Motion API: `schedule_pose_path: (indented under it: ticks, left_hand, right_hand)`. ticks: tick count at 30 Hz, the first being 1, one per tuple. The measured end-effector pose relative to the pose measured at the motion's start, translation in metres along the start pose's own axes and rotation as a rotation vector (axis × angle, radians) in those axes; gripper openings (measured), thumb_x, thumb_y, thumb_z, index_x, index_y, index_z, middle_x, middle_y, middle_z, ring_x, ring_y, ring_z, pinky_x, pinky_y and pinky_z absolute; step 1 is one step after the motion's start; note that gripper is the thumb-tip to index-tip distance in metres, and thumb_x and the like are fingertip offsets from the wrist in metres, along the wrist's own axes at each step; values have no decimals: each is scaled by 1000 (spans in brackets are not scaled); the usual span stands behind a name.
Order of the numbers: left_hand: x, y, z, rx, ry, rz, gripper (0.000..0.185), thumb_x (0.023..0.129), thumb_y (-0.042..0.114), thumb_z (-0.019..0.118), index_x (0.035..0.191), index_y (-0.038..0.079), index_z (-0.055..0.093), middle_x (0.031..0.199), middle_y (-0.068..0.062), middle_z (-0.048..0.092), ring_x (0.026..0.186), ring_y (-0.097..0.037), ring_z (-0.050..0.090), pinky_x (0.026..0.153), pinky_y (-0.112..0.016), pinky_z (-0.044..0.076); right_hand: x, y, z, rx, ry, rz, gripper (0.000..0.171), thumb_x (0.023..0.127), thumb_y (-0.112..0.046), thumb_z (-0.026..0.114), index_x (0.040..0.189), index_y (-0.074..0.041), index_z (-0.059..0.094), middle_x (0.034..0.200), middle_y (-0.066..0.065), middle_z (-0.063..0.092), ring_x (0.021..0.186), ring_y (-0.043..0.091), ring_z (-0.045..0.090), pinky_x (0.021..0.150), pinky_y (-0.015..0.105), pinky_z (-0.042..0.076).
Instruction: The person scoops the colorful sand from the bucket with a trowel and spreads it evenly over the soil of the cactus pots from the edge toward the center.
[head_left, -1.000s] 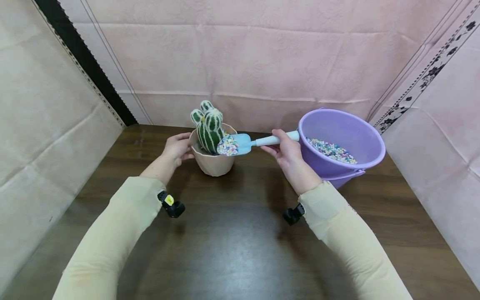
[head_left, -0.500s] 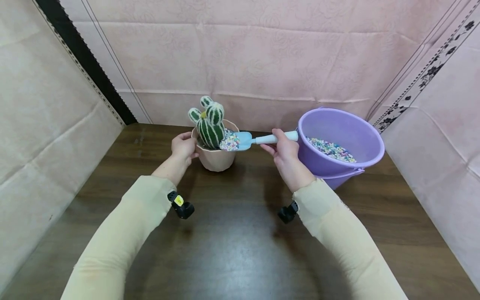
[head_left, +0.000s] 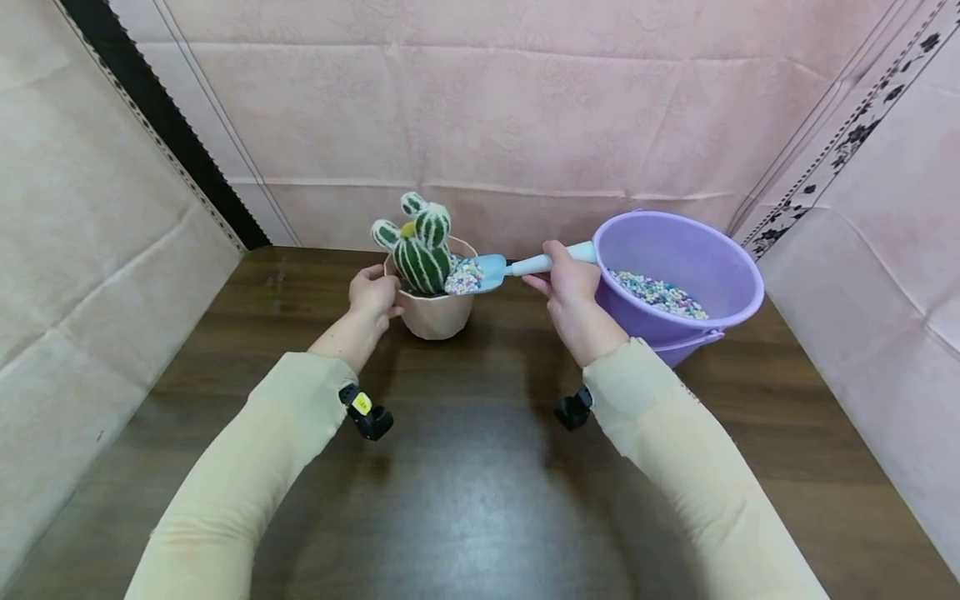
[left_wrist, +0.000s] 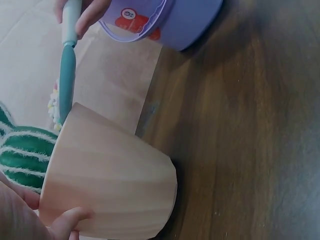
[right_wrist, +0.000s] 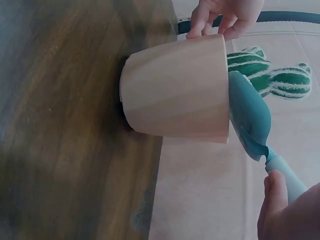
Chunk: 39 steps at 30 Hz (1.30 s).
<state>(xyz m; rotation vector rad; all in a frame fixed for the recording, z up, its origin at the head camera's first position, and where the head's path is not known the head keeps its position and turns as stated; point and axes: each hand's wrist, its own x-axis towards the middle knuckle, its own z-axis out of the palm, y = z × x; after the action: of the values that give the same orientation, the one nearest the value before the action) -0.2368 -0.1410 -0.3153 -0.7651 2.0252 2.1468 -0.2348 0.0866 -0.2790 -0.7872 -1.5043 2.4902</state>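
Beige pot [head_left: 437,318] nearer the bucket [head_left: 636,315] than before, left grip [head_left: 373,293] pinching it, right grip [head_left: 573,288] clasping trowel [head_left: 492,271]

Right of the left fingers [left_wrist: 72,219], a pot [head_left: 437,319] on the tabletop [head_left: 465,475], cactus [head_left: 422,267] inside; left of the right fingers [right_wrist: 276,194], scoop blade [head_left: 492,270] at the pot's rim; right of those, pebbles [head_left: 658,295] in a bucket [head_left: 690,250].

pot [head_left: 437,318]: beige | cactus [head_left: 422,265]: green, white-striped | scoop [head_left: 492,270]: blue | bucket [head_left: 693,260]: purple
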Motion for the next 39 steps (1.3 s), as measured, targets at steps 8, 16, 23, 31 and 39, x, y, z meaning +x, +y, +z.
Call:
schedule_pose_path:
  ticks: [8,16,23,31,39]
  left_hand:
    - [-5,-3,8,-13,-37,-13,56,92,4,39,145,14,27,144,-7,34,89,-14,52,69,-22,58]
    - [-2,-6,8,-22,-43,-13,45,98,9,36,142,11,29,145,-9,34,123,-22,45,97,-35,52]
    - [-2,-5,10,4,-47,-8,45,97,8,36,142,10,27,145,-9,33,114,-19,46,82,-27,54]
    - [-3,-5,11,11,-39,-8,46,97,7,35,142,10,26,144,-10,34,104,-18,48,78,-25,55]
    - [-2,-6,12,25,-30,-1,46,97,7,37,141,9,27,142,-10,35,87,-12,47,64,-18,54]
  right_hand:
    - [-1,-10,1,-64,2,-11,28,84,-8,61,104,-6,41,90,7,55,56,13,64,54,23,59]
    - [0,-14,0,-116,11,-14,30,85,-11,62,106,-6,42,90,7,57,61,14,65,56,23,59]
    - [1,-17,1,-134,9,-21,31,85,-12,62,109,-6,43,92,6,54,72,16,65,59,24,60]
    - [1,-16,-4,-123,-47,-5,28,84,-15,68,99,-8,45,88,7,59,67,15,67,58,26,60]
    - [-1,-13,-12,-74,-163,-17,18,81,-11,71,83,-7,53,67,2,63,57,13,66,55,28,60]
